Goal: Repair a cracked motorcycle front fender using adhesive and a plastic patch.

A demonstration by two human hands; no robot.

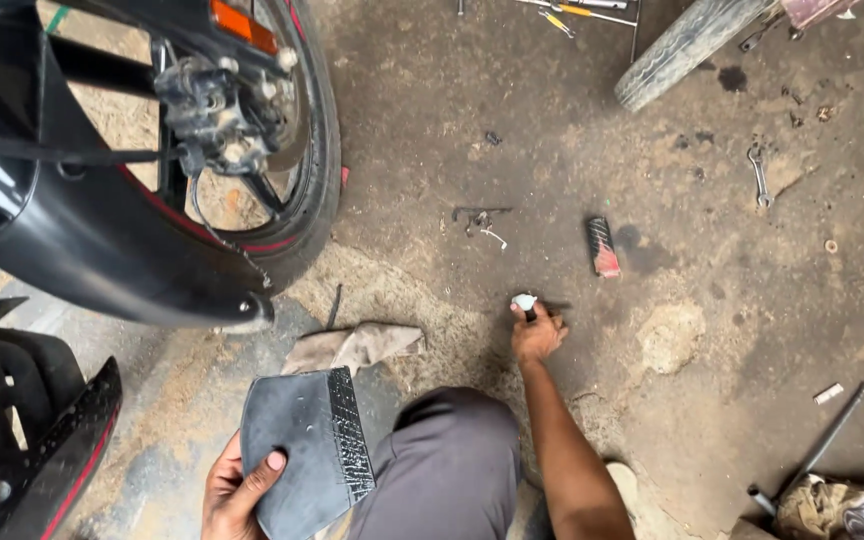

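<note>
My left hand holds a flat black rubber mud flap with a ribbed edge, low in the view beside my knee. My right hand reaches forward to the oily floor and grips a small dark tool with a white tip. A small black and red piece lies on the ground just beyond that hand. A dirty rag lies between my two hands.
A motorcycle front wheel with black mudguard fills the upper left. Another tyre stands top right. A spanner, screwdrivers and a long metal rod lie scattered on the floor.
</note>
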